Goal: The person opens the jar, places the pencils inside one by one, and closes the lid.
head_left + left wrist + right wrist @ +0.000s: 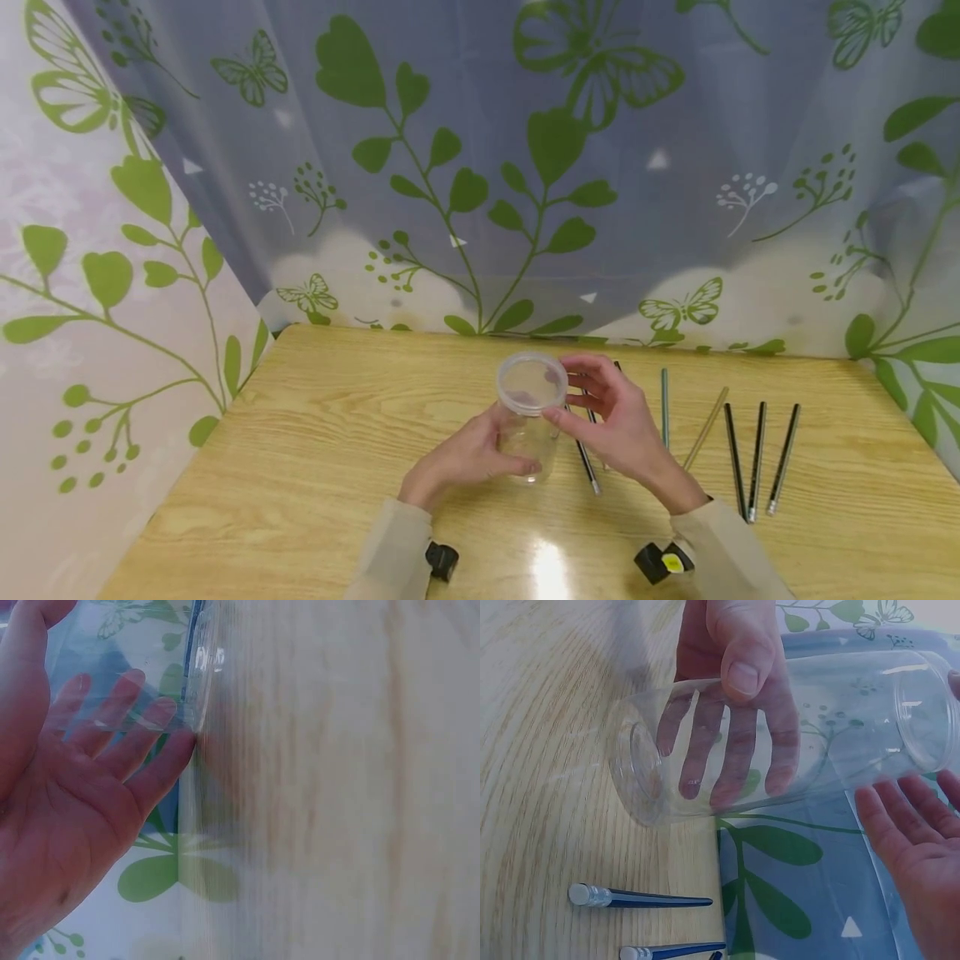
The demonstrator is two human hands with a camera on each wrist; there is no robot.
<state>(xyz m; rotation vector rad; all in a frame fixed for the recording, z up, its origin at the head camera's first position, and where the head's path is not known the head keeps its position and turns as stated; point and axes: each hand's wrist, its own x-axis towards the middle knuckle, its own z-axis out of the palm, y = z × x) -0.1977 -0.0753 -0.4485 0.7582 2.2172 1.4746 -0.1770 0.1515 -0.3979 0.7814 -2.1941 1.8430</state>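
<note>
A clear plastic jar [538, 437] stands between my hands, its round rim uppermost and tilted toward me in the head view. My left hand [467, 450] holds the body low down, with the thumb in front and the fingers behind. Through the clear wall, the right wrist view shows those left fingers [739, 757] spread along the far side. My right hand [621, 421] grips the rim, thumb at the near side and fingers at the back right. No contents show inside the jar.
Dark pencils [587, 467] lie partly hidden behind my right hand. Farther right on the wooden table [337, 417] are a teal pencil [664, 408], a tan pencil [707, 427] and three dark pencils [759, 450]. A leaf-patterned curtain [450, 125] hangs along the back edge.
</note>
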